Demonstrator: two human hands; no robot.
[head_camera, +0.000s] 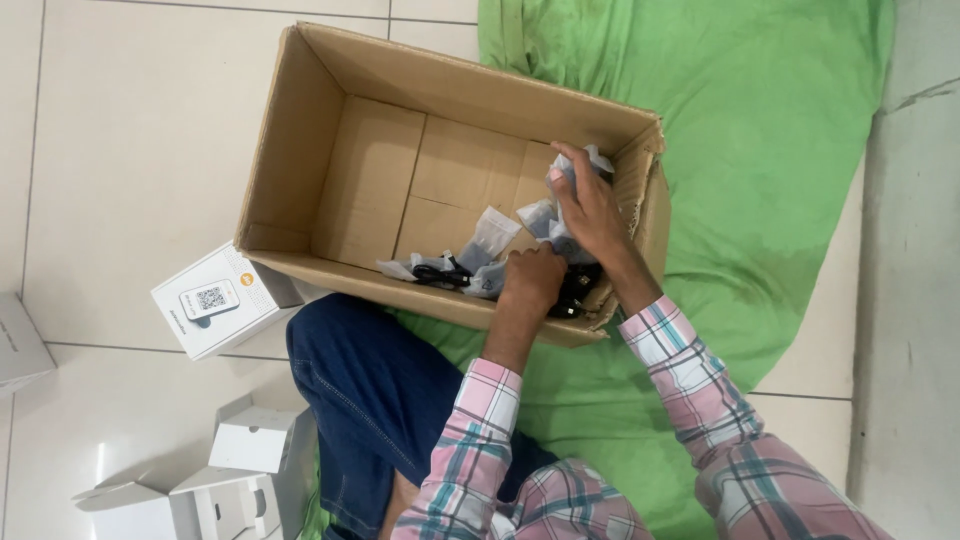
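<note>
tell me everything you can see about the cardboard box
The cardboard box is plain brown corrugated card, open at the top, lying on the tiled floor and partly on a green cloth. Its bottom flaps show seams. The near right corner looks torn and crumpled. Small clear bags with black cables lie at its near side. Both hands reach inside: the left hand low, the right hand gripping bags.

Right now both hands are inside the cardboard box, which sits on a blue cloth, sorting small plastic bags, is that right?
Not quite: the cloth is green, not blue, as the head view shows. Both the left hand and right hand are inside the cardboard box among small plastic bags.
</note>
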